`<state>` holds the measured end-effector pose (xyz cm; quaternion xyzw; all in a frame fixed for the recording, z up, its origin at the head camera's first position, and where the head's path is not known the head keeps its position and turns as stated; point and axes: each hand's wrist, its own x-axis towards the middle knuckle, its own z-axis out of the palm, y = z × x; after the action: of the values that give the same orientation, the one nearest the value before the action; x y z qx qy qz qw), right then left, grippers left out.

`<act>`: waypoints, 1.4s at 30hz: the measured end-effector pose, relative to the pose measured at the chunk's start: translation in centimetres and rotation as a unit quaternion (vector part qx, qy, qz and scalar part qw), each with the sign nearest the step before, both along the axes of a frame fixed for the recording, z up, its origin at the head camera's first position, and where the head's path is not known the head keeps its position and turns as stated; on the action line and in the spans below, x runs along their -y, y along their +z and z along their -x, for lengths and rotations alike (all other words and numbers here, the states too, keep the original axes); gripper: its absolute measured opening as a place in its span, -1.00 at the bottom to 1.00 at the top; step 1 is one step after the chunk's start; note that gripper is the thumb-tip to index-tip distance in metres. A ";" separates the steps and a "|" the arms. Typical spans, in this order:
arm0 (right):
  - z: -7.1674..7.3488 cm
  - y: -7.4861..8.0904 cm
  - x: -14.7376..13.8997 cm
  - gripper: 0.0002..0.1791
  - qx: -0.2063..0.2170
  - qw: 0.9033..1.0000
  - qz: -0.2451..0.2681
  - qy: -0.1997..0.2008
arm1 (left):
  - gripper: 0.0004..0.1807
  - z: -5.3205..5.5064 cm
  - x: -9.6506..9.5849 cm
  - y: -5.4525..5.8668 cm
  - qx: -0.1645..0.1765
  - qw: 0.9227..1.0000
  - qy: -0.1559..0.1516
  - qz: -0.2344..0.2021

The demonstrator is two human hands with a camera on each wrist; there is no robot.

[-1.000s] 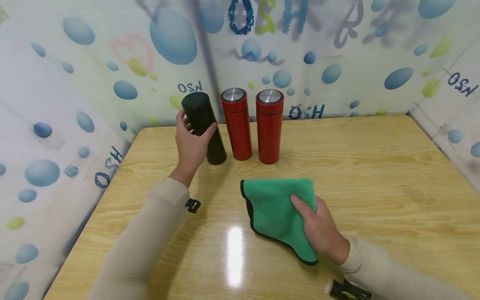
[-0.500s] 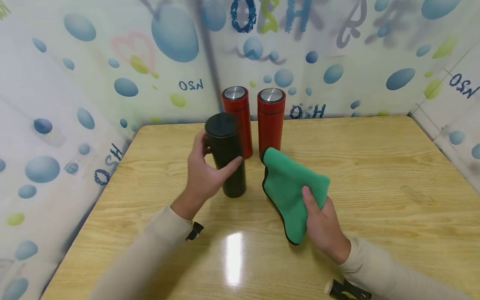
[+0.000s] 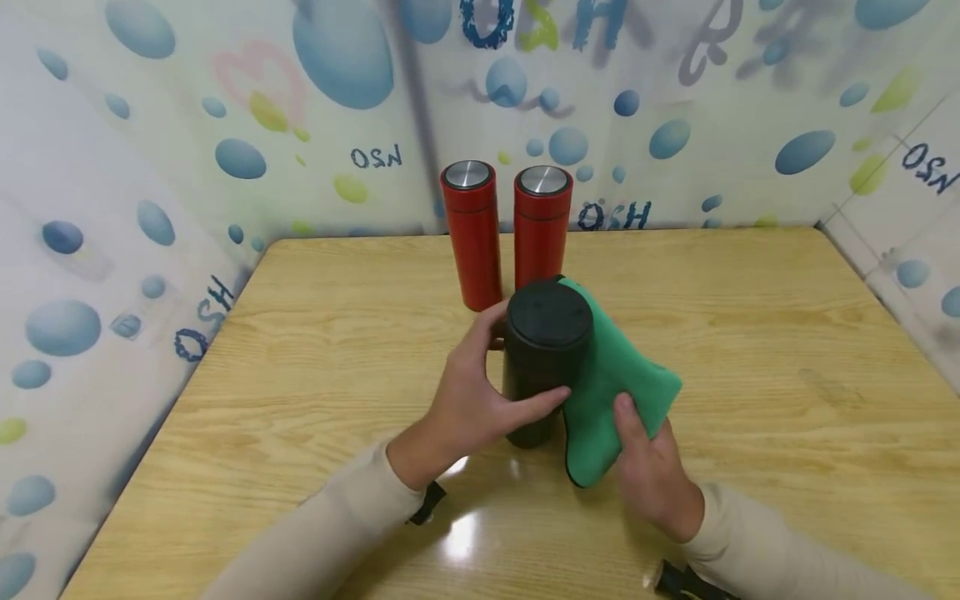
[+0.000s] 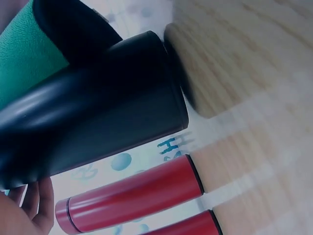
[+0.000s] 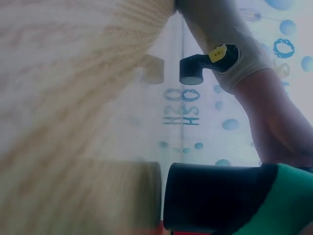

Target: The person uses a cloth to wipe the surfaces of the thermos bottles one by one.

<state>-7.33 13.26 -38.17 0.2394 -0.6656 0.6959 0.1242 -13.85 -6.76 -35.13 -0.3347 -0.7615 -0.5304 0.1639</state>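
My left hand (image 3: pixel 480 400) grips a black vacuum flask (image 3: pixel 536 367) round its upper body, thumb across the near side. The flask stands nearly upright over the middle of the wooden table. In the left wrist view a narrow gap shows between the flask's base (image 4: pixel 168 83) and the tabletop. A green cloth (image 3: pixel 626 371) with black edging is pinched in my right hand (image 3: pixel 652 475), thumb on top. The cloth lies along the flask's right side, partly hidden behind it. From the right wrist, the cloth (image 5: pixel 281 205) overlaps the flask (image 5: pixel 210 196).
Two red flasks (image 3: pixel 476 242) (image 3: pixel 540 225) with silver lids stand side by side at the back of the table (image 3: pixel 750 350). Behind them rises a patterned backdrop (image 3: pixel 630 50), which also runs along the left and right sides.
My left hand has carried the black flask from beside the red ones toward me and to the right. My right hand has turned the cloth's far end up and brought it to the flask.
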 end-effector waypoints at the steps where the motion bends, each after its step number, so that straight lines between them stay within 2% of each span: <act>1: 0.0 0.0 0.1 -0.53 -0.004 1.000 -0.002 0.012 | -0.02 0.0 0.0 0.0 0.002 1.000 0.000 0.000; 4: 0.0 0.0 0.2 -0.49 -0.004 0.999 -0.023 0.029 | -0.02 -0.1 0.1 0.1 0.002 1.000 0.003 0.003; 8: 0.0 0.2 0.3 -0.46 0.017 0.998 -0.048 0.041 | -0.01 0.0 0.2 0.2 -0.009 1.000 0.004 0.014; 12: 0.2 0.4 0.5 -0.47 0.055 0.995 -0.071 0.041 | 0.00 0.1 0.3 0.3 -0.016 1.000 0.005 0.021; 18: 0.6 0.4 0.5 -0.51 0.113 0.987 -0.108 0.024 | -0.02 0.0 0.7 0.3 -0.008 0.998 0.027 0.057; 21: 0.6 0.6 0.4 -0.53 0.138 0.985 -0.102 0.013 | -0.03 0.0 0.8 0.3 -0.014 0.997 0.034 0.070; 24: 0.6 1.1 0.2 -0.54 0.162 0.984 -0.076 0.009 | -0.02 0.1 0.8 0.3 -0.014 0.997 0.026 0.068; 27: 0.6 1.2 0.0 -0.61 0.151 0.988 -0.027 0.013 | 0.00 0.2 0.8 0.0 -0.006 0.998 0.016 0.062; 31: 0.5 0.8 0.1 -0.65 0.088 0.995 0.036 0.031 | 0.03 0.2 0.8 -0.4 -0.002 0.999 0.010 0.050; 33: 0.6 0.7 0.1 -0.63 0.065 0.996 0.052 0.040 | 0.03 0.2 0.7 -0.6 -0.005 0.999 0.008 0.044; 37: 0.6 0.6 0.2 -0.61 0.055 0.996 0.049 0.046 | 0.03 0.2 0.7 -0.7 -0.006 0.999 0.004 0.040; 42: 0.6 0.8 0.3 -0.60 0.081 0.995 0.010 0.052 | 0.03 0.2 0.8 -0.8 0.003 0.999 0.006 0.045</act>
<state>-7.98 12.94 -37.40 0.2148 -0.6532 0.7252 0.0360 -14.07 -7.60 -35.89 -0.3358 -0.7870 -0.4955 0.1496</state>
